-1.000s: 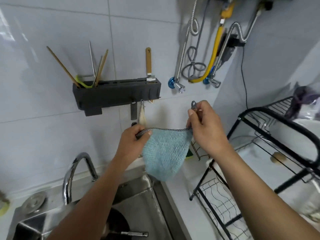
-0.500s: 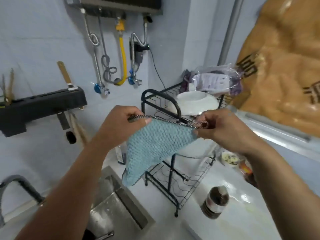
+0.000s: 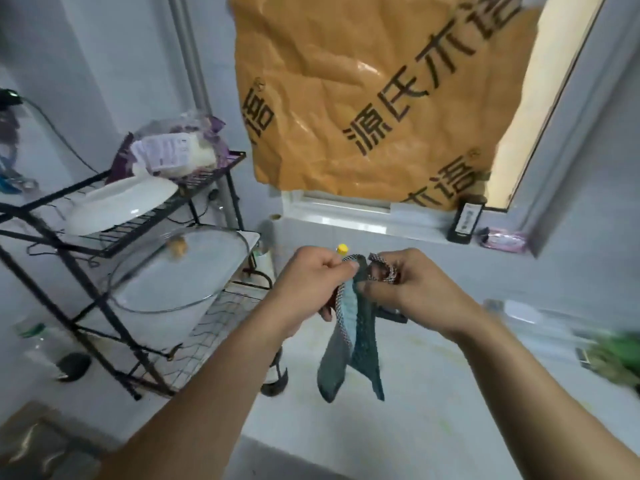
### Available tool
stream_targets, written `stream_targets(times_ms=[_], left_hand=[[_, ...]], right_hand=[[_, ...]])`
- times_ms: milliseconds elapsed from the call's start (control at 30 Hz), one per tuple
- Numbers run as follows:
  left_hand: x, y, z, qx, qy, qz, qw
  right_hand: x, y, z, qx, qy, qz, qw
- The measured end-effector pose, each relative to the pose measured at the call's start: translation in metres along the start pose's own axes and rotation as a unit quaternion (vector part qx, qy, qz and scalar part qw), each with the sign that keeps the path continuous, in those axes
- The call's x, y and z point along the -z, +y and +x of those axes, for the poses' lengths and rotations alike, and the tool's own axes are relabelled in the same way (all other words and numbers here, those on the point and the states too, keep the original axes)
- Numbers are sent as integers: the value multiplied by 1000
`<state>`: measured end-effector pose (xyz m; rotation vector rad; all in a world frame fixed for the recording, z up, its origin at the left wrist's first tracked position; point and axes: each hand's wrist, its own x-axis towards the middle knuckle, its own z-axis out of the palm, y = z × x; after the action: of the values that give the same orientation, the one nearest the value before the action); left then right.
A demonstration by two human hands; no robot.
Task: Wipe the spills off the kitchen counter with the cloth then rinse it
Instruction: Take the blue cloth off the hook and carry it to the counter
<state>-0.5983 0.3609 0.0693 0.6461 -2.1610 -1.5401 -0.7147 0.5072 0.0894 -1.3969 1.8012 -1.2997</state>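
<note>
A light blue knitted cloth (image 3: 356, 348) with a dark checked border hangs folded lengthwise in front of me, above the white counter (image 3: 433, 403). My left hand (image 3: 311, 285) pinches its top edge on the left. My right hand (image 3: 412, 289) grips the top edge and the hanging loop on the right. The two hands are close together, so the cloth droops in two flaps. Faint yellowish smears (image 3: 440, 344) mark the counter below the cloth.
A black wire dish rack (image 3: 104, 244) stands at the left with a white plate (image 3: 117, 206), a glass lid (image 3: 180, 271) and a bagged packet (image 3: 176, 154). A brown paper sheet (image 3: 381, 98) covers the window. Bottles (image 3: 275, 368) stand on the counter; green items (image 3: 616, 355) lie at the right.
The view has swung right from the sink and wall rack to the counter under the window. My hands have come together, folding the spread cloth so it hangs narrow.
</note>
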Motion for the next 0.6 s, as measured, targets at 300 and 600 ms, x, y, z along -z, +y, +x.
stream_targets(times_ms=[300,600], left_hand=[[-126,14,40,35,-72,-58,995],[-188,12,79,28,-112,-87,989]], right_hand=[[78,53,-72,2,141,-136,981],[99,73,-77,-55,174,-265,947]])
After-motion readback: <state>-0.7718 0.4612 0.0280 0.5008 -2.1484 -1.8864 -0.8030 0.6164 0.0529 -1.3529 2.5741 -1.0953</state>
